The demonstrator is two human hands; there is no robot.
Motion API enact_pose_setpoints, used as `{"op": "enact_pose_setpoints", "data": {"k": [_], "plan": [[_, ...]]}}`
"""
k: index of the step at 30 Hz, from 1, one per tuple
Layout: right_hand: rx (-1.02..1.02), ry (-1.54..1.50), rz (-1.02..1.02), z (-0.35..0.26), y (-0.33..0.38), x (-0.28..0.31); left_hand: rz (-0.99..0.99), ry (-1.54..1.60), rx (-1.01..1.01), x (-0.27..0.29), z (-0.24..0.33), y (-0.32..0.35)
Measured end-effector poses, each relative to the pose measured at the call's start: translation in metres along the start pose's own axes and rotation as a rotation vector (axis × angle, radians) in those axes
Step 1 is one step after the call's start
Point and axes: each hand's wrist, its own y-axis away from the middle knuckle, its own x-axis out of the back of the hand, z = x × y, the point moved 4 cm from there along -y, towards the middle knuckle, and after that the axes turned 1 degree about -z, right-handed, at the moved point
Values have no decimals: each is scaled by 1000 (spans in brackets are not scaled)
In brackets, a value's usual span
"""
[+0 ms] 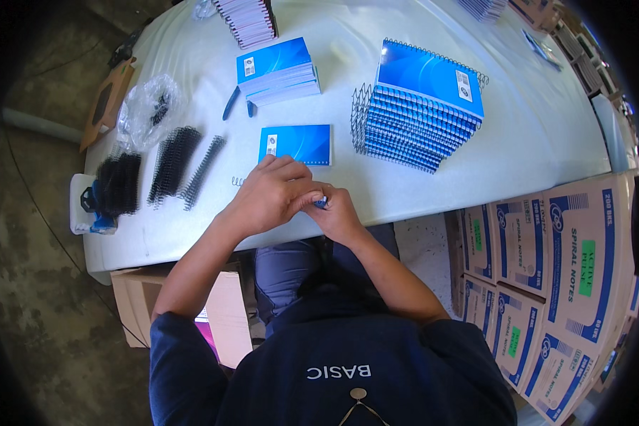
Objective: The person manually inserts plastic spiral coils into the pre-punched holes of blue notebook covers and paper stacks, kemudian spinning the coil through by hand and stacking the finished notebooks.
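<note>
My left hand (270, 195) and my right hand (339, 215) meet near the table's front edge, fingers curled together. Between them shows a small blue piece (321, 202); most of it is hidden, so its kind is unclear. My right fingers wrap round it. What my left fingers pinch is covered by the hand. A short length of dark wire coil (238, 181) shows beside my left wrist. Just beyond my hands lies a blue-covered notebook (304, 142) with a row of punched holes along its near edge and no coil in that edge.
Coil-bound blue notebooks (429, 82) are stacked at right. A stack of blue notebooks (277, 62) stands behind, beside a blue-handled tool (231, 103). Bundles of black coils (172, 163) and a clear plastic bag (149, 117) lie left. Cardboard boxes (539, 284) are piled beside the table.
</note>
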Motion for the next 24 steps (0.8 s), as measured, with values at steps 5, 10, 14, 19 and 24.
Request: {"op": "enact_pose_setpoints", "data": {"k": [5,10,14,19,24], "plan": [[54,-42,10,1,1,0,-43,52,21,-3,0,0],[39,-211,4,-2,2,-3,-67,75,59,-3,-1,1],[82,-16,5,1,1,-1,-15,3,-3,2,0,-1],[53,-55,1,4,0,-3,-65,63,15,0,-2,1],[70,-112,11,0,1,-2,-59,52,39,-2,-1,1]]}}
